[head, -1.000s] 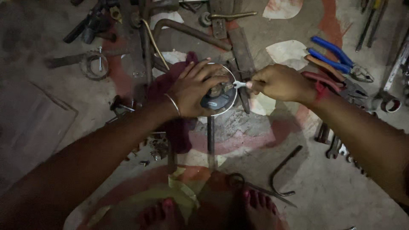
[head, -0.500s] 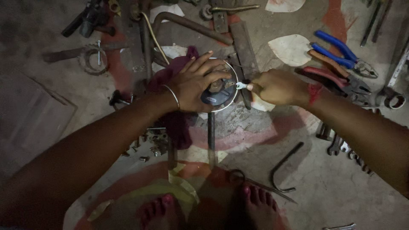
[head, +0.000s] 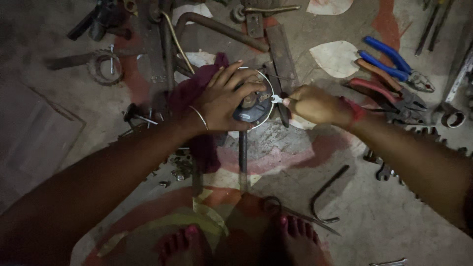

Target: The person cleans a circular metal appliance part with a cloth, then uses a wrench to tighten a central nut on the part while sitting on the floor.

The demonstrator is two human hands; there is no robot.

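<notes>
Little moved since earlier frame: both hands stay on part. Left hand (head: 225, 101) spread over round dark-blue metal part with thin wire ring (head: 255, 109), pressing it to concrete floor (head: 374, 216). Right hand (head: 315, 105) pinches small silver spanner (head: 277, 99) at part's edge. Blue-handled pliers (head: 394, 61) lie well apart.

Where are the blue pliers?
In the head view, the blue-handled metal pliers lie on the floor at the upper right, beyond the right hand, just above the red-handled pliers.
</notes>
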